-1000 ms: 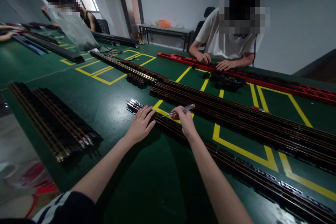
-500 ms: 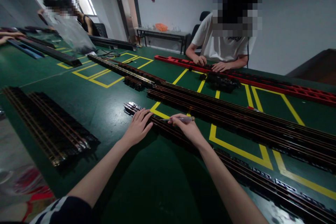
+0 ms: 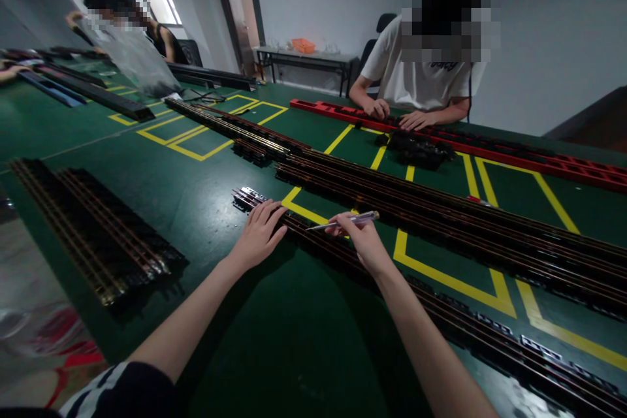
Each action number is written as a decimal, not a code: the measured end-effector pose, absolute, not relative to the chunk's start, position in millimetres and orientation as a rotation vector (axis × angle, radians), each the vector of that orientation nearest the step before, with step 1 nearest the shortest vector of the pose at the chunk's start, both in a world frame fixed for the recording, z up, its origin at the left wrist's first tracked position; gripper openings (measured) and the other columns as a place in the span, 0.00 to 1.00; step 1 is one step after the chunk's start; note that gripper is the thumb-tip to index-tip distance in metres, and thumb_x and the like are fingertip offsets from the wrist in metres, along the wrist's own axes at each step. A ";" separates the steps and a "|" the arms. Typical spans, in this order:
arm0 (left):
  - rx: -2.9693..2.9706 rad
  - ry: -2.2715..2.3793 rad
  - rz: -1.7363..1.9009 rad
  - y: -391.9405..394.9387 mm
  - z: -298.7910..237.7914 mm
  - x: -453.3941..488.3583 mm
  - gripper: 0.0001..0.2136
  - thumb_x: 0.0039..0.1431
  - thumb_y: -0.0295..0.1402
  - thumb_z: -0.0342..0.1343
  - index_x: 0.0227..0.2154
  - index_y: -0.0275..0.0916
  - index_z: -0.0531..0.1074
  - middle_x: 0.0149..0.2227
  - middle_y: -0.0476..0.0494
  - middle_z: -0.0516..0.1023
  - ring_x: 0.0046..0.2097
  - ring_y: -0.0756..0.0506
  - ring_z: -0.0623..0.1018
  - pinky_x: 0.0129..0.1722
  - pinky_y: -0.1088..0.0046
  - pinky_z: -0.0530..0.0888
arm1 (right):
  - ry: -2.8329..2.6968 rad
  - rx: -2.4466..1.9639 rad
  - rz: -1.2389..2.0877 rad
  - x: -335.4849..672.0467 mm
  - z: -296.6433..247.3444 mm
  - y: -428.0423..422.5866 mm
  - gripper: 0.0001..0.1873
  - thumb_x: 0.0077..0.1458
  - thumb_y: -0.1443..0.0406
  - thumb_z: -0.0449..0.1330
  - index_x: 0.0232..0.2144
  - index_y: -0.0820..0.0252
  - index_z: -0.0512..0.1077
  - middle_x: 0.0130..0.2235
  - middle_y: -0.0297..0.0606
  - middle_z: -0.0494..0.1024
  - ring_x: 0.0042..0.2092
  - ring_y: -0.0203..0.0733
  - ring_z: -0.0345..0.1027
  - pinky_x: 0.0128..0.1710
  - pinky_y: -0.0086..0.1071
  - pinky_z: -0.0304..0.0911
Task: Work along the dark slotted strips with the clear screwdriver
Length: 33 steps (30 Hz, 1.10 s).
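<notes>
A long dark strip with copper-coloured metal bars (image 3: pixel 337 253) runs diagonally across the green table in front of me. My left hand (image 3: pixel 262 235) lies flat over its far-left part, fingers stretched out and pressing on it. In my right hand (image 3: pixel 355 235) is a screwdriver (image 3: pixel 360 217) with a clear handle, gripped between thumb and fingers. Its thin shaft slants down to the left, and the tip is at the strip, a little right of my left hand. Whether the tip touches a screw is too small to tell.
Several similar strips (image 3: pixel 441 215) lie beyond my hands, and more (image 3: pixel 98 228) lie at the left. Across the table a person (image 3: pixel 421 85) handles a long red frame (image 3: pixel 529 153) beside a dark pile of parts (image 3: pixel 416 147). Yellow tape lines (image 3: pixel 455 277) mark the table.
My right hand has shifted slightly right, and the screwdriver is tilted more steeply, its handle raised. My left hand stays on the strip.
</notes>
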<state>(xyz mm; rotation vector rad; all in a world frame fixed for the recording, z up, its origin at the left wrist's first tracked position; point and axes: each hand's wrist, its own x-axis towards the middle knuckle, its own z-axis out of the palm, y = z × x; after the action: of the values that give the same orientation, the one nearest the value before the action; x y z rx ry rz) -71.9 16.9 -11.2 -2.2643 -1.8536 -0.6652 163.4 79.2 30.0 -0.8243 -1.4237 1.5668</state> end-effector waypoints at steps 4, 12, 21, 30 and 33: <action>-2.261 -1.856 -0.653 16.7 -11.2 -71.9 0.17 0.65 0.37 0.40 0.54 0.39 0.59 0.56 0.38 0.63 0.60 0.38 0.58 0.60 0.52 0.58 | -1.409 -0.834 1.565 163.4 28.3 80.1 0.13 0.48 0.56 0.62 0.24 0.60 0.74 0.25 0.36 0.77 0.29 0.38 0.69 0.35 0.33 0.63; -2.255 -1.863 -0.660 17.1 -11.0 -71.6 0.17 0.65 0.38 0.40 0.54 0.40 0.59 0.56 0.39 0.63 0.60 0.39 0.58 0.60 0.52 0.58 | -1.397 -0.822 1.534 163.2 25.1 80.3 0.13 0.48 0.55 0.62 0.25 0.60 0.74 0.25 0.36 0.77 0.29 0.38 0.68 0.34 0.33 0.63; -2.259 -1.891 -0.661 16.1 -8.3 -70.2 0.18 0.65 0.38 0.39 0.54 0.39 0.60 0.55 0.38 0.64 0.60 0.39 0.58 0.60 0.54 0.57 | -1.390 -0.836 1.515 163.8 23.4 81.7 0.10 0.48 0.59 0.60 0.22 0.60 0.73 0.23 0.34 0.75 0.27 0.37 0.68 0.32 0.32 0.63; -2.259 -1.882 -0.657 16.0 -8.7 -70.1 0.18 0.65 0.38 0.39 0.54 0.40 0.59 0.56 0.39 0.63 0.60 0.39 0.58 0.60 0.53 0.57 | -1.299 -0.898 1.464 161.4 24.9 81.5 0.08 0.44 0.63 0.57 0.17 0.58 0.71 0.19 0.33 0.73 0.24 0.37 0.67 0.28 0.31 0.63; -2.256 -1.888 -0.673 16.1 -8.8 -70.2 0.17 0.65 0.38 0.40 0.54 0.42 0.59 0.56 0.40 0.63 0.60 0.39 0.58 0.60 0.53 0.57 | -1.304 -0.912 1.440 161.7 25.0 81.6 0.08 0.43 0.64 0.56 0.17 0.58 0.71 0.19 0.33 0.73 0.24 0.37 0.67 0.28 0.32 0.63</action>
<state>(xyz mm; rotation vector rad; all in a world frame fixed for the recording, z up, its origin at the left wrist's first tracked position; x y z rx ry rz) -70.2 16.1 -8.8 -2.2563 -1.8876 -0.6733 161.7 81.6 25.0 -0.9124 -1.3044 1.4402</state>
